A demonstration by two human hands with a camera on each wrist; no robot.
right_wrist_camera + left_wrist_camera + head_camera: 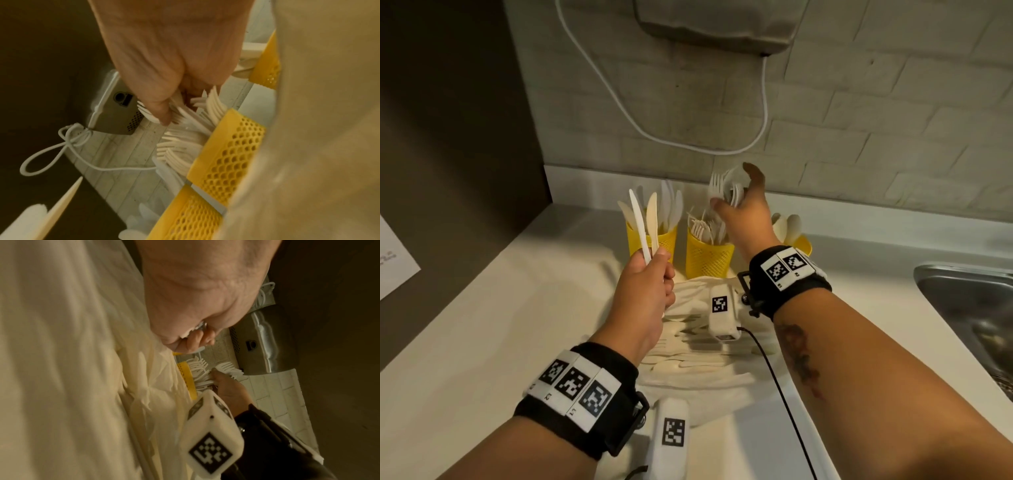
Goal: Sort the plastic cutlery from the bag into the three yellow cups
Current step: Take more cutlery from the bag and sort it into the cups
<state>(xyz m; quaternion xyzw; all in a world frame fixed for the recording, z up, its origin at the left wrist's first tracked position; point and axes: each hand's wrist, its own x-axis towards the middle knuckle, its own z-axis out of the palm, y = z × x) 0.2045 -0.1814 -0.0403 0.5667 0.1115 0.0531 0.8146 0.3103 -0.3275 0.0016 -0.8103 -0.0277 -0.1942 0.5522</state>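
Note:
Three yellow mesh cups stand in a row by the back wall: a left cup with knives, a middle cup with forks, and a right cup with spoons. My left hand grips two white knives upright, just in front of the left cup. My right hand holds a bunch of forks above the middle cup, fingers curled round them. The pale plastic bag with more cutlery lies on the counter under my wrists.
A steel sink sits at the right edge of the counter. A grey appliance hangs on the brick wall with a white cable looping down. A dark wall panel closes off the left side.

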